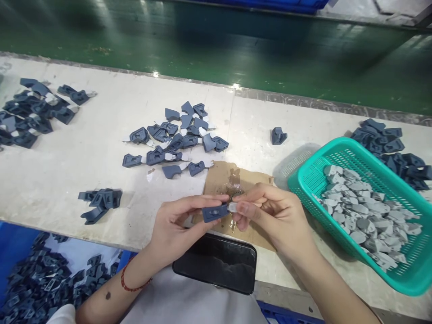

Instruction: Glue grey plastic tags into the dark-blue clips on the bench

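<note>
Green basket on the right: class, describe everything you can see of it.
The green basket is oblong and open-topped, with rounded corners, a smooth rim and walls pierced by small holes and slots. It looks like plastic. It sits upright on the white table, slightly cut off by the picture's right edge, holding a heap of light grey pieces that leaves some floor bare. Neither hand grips it.

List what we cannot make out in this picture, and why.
Head view:
- Far end of the white tip: covered by the right hand.
- Back of the dark blue part: turned away.
- Upper left corner of the phone: behind the left hand.
- Lowest grey pieces in the green basket: buried.
- Rest of the left pile: cut off by the left edge.
</note>
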A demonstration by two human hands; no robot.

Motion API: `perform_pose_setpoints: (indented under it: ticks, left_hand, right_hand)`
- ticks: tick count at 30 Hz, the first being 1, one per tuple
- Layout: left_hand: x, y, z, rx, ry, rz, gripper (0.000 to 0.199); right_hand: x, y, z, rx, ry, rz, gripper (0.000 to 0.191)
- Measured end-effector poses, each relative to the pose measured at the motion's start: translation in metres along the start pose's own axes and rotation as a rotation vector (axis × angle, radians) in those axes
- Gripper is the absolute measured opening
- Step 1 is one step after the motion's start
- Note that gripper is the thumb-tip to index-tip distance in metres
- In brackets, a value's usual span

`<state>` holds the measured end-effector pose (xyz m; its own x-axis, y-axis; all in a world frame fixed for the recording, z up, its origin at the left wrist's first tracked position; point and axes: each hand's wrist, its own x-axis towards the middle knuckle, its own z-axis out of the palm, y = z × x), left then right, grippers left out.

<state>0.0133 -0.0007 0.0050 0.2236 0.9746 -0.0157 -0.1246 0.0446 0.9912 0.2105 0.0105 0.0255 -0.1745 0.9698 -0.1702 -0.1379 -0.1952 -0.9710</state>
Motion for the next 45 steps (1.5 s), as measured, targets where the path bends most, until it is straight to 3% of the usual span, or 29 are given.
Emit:
perform_pose_setpoints:
  ticks: [13,18,25,35,41,43,45]
  left_hand:
    - [0.0,0.0,-0.003,0.067,-0.031,0.012,0.026]
    - [0.004,0.0,-0.006,0.181,-0.089,0.104,0.041]
    - [0.001,-0.004,-0.006,0.237,-0.047,-0.069,0.018]
    - [0.001,-0.003,-0.008,0.206,-0.077,-0.026,0.018]
    - [-0.001,0.002,-0.006,0.248,-0.107,-0.079,0.016]
    - [0.001,0.007,-0.012,0.376,-0.074,0.006,0.018]
    - [0.006,0.013,-0.025,0.567,0.058,0.144,0.025]
  right_hand:
    - [-0.003,0.008,0.004,-0.086,-0.004,-0.056,0.019]
    - [-0.008,0.009,0.002,-0.32,0.054,-0.146,0.009]
    - [-0.009,0.012,-0.006,-0.541,-0.068,-0.331,0.004]
    - [-0.009,0.006,-0.005,-0.536,-0.152,-0.405,0.007]
    - [-0.004,-0.006,-0.013,-0.632,-0.235,-0.408,0.002]
    - [-0.006,-0.016,-0.026,-0.706,-0.142,-0.44,0.008]
    - [-0.009,-0.025,-0.046,-0.833,0.13,-0.435,0.016]
